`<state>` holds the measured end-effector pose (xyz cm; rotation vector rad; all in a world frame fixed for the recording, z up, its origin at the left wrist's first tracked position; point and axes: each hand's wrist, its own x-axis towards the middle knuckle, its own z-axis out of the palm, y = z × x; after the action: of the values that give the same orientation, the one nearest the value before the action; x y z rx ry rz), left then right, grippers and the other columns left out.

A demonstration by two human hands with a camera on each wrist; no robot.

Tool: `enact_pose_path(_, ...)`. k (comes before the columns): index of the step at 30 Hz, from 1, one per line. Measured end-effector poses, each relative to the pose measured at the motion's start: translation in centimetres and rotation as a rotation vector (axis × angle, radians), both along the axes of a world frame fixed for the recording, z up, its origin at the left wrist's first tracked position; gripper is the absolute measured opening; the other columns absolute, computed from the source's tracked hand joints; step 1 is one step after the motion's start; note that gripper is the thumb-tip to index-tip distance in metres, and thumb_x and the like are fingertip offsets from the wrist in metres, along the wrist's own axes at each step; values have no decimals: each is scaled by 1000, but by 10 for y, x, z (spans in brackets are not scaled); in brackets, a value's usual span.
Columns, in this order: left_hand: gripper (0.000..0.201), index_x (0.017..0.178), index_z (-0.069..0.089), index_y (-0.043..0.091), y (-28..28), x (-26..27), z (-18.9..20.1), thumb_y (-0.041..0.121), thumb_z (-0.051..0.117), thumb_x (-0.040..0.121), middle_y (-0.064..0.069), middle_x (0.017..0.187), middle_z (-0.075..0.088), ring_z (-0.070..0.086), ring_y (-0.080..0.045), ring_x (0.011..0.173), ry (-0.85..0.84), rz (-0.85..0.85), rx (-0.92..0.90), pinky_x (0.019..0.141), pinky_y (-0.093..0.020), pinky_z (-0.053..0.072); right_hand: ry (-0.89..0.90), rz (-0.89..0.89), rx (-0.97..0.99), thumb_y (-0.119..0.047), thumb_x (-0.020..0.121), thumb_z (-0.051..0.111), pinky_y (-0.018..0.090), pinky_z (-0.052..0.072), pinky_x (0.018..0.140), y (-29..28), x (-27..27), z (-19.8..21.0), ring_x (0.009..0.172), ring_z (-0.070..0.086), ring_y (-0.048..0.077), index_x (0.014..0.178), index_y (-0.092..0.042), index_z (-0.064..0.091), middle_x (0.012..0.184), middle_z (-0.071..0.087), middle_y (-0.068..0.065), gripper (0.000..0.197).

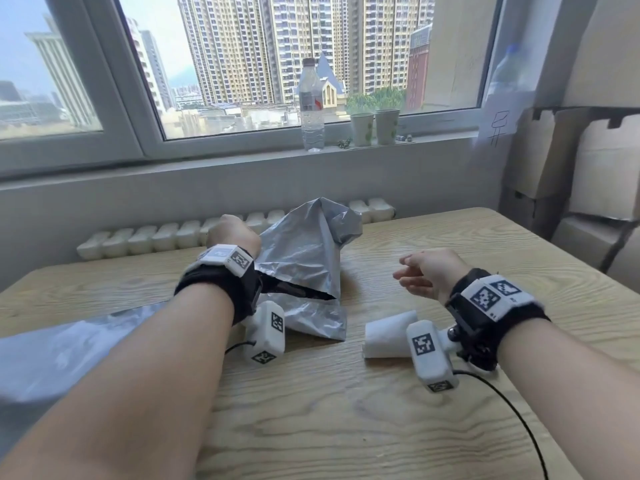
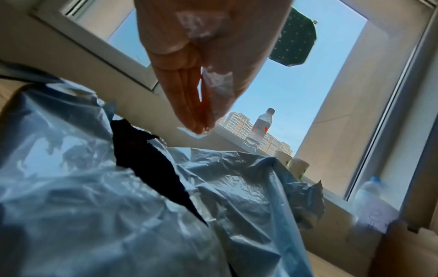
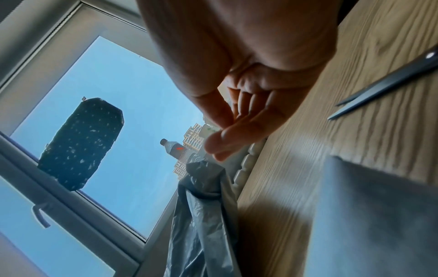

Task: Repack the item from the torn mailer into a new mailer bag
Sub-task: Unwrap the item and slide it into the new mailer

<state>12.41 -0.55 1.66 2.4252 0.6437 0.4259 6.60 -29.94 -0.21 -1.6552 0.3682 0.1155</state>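
Observation:
The torn grey mailer (image 1: 304, 265) stands crumpled on the wooden table (image 1: 346, 427), with a dark rip (image 1: 298, 289) across its lower part. My left hand (image 1: 232, 233) is at its upper left edge. In the left wrist view the left hand (image 2: 201, 129) pinches a thin piece of clear film (image 2: 215, 82) above the mailer (image 2: 94, 196). My right hand (image 1: 407, 271) hovers to the right of the mailer, its fingers loosely curled and holding nothing. A white folded item (image 1: 388, 336) lies on the table under my right wrist. A flat grey mailer (image 1: 52, 351) lies beneath my left forearm.
Scissors (image 3: 384, 82) lie on the table to my right. On the windowsill stand a water bottle (image 1: 311, 105) and two paper cups (image 1: 362, 128). Cardboard boxes (image 1: 588, 168) are stacked at the right. A white radiator (image 1: 156, 237) runs behind the table's far edge.

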Motion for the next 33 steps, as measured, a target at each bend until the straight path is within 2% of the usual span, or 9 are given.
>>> enact_pose_path(5,19,80,68,4,-15,-8,13,-3,53,89,-12,84,69,65,-23,68,113,-252,-164,69,-34,57,-16,89,-36,-8,96,49,24,52,50,15,0,2,57,61,18,100,-1,59,76,67,14,13)
enact_pose_path(9,31,117,60,2,-26,-21,10,-11,50,91,-15,96,67,65,-20,75,235,-522,-273,73,-27,53,-155,225,-195,-7,94,54,26,54,55,32,-8,5,58,61,18,100,-2,62,76,67,12,12)
enact_pose_path(13,22,109,66,2,-30,-30,5,-1,65,87,-15,97,73,71,-22,85,194,-581,-300,83,-33,58,-372,454,-266,-5,85,66,27,56,55,72,-19,14,57,64,14,104,-14,63,79,70,8,21)
enact_pose_path(16,6,88,67,6,-35,-39,5,0,67,85,-8,75,69,68,-12,63,153,-613,-366,63,-21,56,-447,560,-308,-4,79,70,28,57,54,108,-15,12,60,68,14,115,-24,62,82,72,6,42)
enact_pose_path(18,15,76,64,8,-35,-43,6,-5,64,83,-4,65,61,62,-9,53,131,-592,-348,53,-18,51,-497,497,-421,-10,74,72,32,60,65,126,-5,8,71,71,15,105,-27,66,82,72,1,36)
enact_pose_path(20,18,82,64,3,-34,-48,6,-14,60,82,-7,66,61,63,-7,48,150,-592,-425,50,-19,55,-534,370,-494,-17,73,75,27,57,75,134,4,7,77,69,12,83,-26,71,79,71,-4,14)
enact_pose_path(23,17,95,62,-3,-24,-49,8,-16,54,87,-18,80,66,69,-23,67,153,-601,-660,77,-35,60,-487,282,-380,-15,71,79,34,59,77,136,13,4,74,71,17,59,-22,70,70,73,1,17)
enact_pose_path(25,18,94,61,1,-11,-46,7,-11,47,93,-18,84,68,69,-24,73,151,-575,-674,83,-37,57,-428,243,-340,-10,72,77,40,60,75,133,20,-1,70,73,22,57,-18,70,66,73,6,19)
enact_pose_path(33,20,74,58,1,61,-46,4,-15,55,86,-17,68,60,56,-9,30,6,-192,-562,36,-19,50,-255,207,-769,-23,72,74,26,55,70,115,34,-9,78,68,17,73,-13,76,75,73,2,11)
